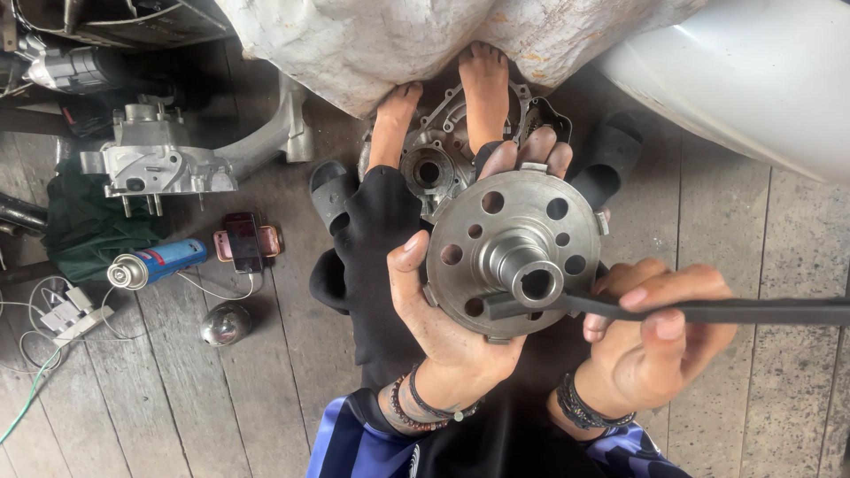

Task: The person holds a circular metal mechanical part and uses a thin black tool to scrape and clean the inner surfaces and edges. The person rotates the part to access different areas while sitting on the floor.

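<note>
My left hand [443,310] holds up a round grey metal hub [509,248], a disc with several round holes and a raised hollow centre boss. Its fingers wrap the far rim and its thumb lies on the near left edge. My right hand [651,341] grips a long dark metal bar [708,310] that points left, with its tip resting against the base of the boss. Below the hub, my two bare feet rest on an open engine case [434,168] on the floor.
On the wooden plank floor at left lie another grey engine casing [155,164], a blue spray can [155,264], a phone [243,241], a chrome ball-shaped part [225,324] and white cables [53,323]. A white curved panel [753,71] fills the upper right. Black sandals [329,190] flank my feet.
</note>
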